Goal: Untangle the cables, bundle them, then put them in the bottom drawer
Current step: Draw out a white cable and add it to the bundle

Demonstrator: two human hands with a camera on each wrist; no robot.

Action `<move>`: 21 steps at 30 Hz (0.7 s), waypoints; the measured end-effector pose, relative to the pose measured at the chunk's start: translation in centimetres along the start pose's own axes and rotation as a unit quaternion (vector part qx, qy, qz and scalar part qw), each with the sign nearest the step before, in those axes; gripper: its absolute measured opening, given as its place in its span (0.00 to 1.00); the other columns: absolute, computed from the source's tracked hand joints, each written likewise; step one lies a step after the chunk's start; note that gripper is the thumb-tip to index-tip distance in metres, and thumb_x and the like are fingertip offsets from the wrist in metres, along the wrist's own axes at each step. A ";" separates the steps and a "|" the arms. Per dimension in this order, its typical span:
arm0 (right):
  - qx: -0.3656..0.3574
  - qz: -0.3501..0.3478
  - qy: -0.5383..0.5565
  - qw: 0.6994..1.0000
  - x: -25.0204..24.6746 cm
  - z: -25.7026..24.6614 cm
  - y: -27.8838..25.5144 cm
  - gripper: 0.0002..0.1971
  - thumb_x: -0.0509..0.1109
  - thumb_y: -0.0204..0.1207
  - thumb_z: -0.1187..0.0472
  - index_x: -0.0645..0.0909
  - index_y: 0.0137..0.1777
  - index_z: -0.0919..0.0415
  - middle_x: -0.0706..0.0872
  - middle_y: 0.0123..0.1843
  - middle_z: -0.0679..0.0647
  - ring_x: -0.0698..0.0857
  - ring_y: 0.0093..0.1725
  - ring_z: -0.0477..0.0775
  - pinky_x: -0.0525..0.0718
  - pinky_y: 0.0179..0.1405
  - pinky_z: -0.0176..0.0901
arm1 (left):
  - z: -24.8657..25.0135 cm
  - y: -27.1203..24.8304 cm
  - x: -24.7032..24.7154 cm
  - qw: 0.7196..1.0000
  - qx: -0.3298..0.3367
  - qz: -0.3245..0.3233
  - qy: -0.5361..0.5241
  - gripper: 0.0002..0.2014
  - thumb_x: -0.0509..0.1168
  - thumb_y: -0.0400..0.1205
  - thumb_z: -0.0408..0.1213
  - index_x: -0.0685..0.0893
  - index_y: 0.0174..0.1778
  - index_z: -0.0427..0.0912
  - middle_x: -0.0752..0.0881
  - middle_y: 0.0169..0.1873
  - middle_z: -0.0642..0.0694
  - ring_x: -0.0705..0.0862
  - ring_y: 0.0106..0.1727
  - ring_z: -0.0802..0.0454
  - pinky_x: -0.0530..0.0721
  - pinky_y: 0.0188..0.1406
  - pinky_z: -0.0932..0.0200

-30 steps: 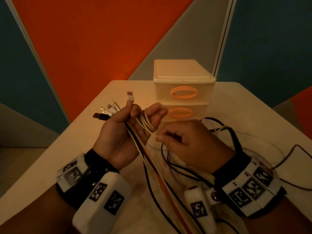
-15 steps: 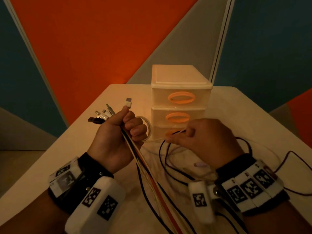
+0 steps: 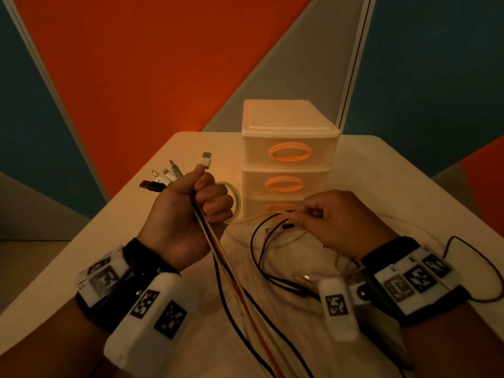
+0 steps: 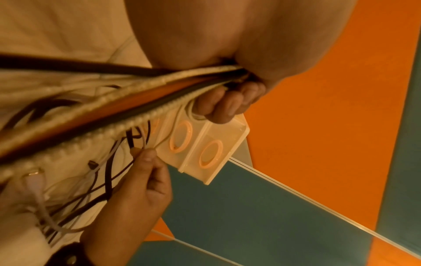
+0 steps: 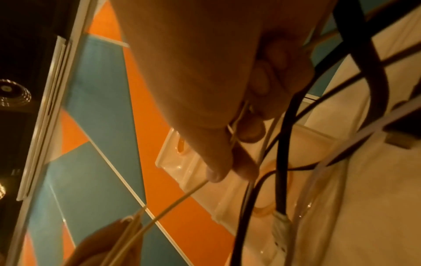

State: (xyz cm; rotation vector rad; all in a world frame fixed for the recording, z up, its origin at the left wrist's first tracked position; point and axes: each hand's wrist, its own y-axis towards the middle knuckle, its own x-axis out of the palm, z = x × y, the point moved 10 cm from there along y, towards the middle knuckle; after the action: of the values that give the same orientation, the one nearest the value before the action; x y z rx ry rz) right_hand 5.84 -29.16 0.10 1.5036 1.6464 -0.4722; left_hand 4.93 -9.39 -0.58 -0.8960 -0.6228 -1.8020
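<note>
My left hand (image 3: 191, 211) grips a bundle of cables (image 3: 231, 282), white, black and orange, with their plugs (image 3: 169, 175) fanned out above the fist. In the left wrist view the same cable bundle (image 4: 114, 108) runs out from under the curled fingers (image 4: 227, 104). A thin white cable (image 3: 253, 218) loops round the left fingers and runs across to my right hand (image 3: 324, 219), which pinches it between thumb and forefinger. The right wrist view shows that pinch on the white cable (image 5: 182, 194). The three-drawer unit (image 3: 289, 159) stands behind both hands; its bottom drawer (image 3: 272, 207) is closed.
Loose black and white cables (image 3: 272, 268) lie on the white table (image 3: 109, 255) under and between my wrists. A dark red cable (image 3: 485, 268) curls near the table's right edge. Orange and teal wall panels stand behind the table.
My right hand has drawn the thin white cable to the right, away from the left fist, so the loop round the left fingers shows. Both hands sit slightly lower in view.
</note>
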 end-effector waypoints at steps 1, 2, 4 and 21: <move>0.010 0.010 -0.028 1.000 0.0 0.1 0.1 0.18 0.74 0.77 0.44 0.84 0.27 0.48 0.81 0.23 0.34 0.82 0.28 0.35 0.77 0.30 0.37 | -0.1 0.0 0.1 1.000 -0.002 -0.004 0.003 0.20 0.54 0.90 0.46 0.68 0.30 0.47 0.64 0.25 0.54 0.65 0.25 0.57 0.58 0.28 0.65; 0.021 0.007 -0.042 0.999 0.2 0.2 0.1 0.20 0.74 0.77 0.42 0.81 0.25 0.49 0.81 0.23 0.34 0.81 0.27 0.35 0.76 0.29 0.36 | -0.1 0.0 0.3 1.000 -0.003 -0.009 0.004 0.20 0.54 0.90 0.46 0.68 0.30 0.47 0.65 0.25 0.54 0.65 0.24 0.57 0.59 0.28 0.65; 0.015 -0.035 -0.007 0.999 0.9 -0.1 -0.1 0.18 0.72 0.79 0.46 0.82 0.27 0.47 0.82 0.25 0.31 0.81 0.30 0.30 0.73 0.30 0.29 | 0.1 -0.1 0.4 1.000 -0.007 -0.020 0.005 0.20 0.54 0.90 0.46 0.68 0.30 0.47 0.65 0.25 0.54 0.66 0.24 0.57 0.60 0.27 0.65; 0.058 -0.031 0.001 0.998 0.3 1.7 -0.2 0.11 0.68 0.83 0.50 0.83 0.42 0.54 0.86 0.40 0.47 0.86 0.42 0.50 0.88 0.49 0.59 | -2.1 -0.8 2.2 0.985 -0.109 -0.133 0.005 0.21 0.49 0.93 0.46 0.67 0.33 0.47 0.64 0.26 0.53 0.63 0.26 0.56 0.60 0.29 0.62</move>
State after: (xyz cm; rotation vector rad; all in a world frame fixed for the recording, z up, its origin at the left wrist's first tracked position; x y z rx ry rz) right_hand 6.25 -30.23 -1.17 1.5395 1.6960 -0.6103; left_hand 3.06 -11.84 -0.08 -0.9846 -0.5657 -2.1452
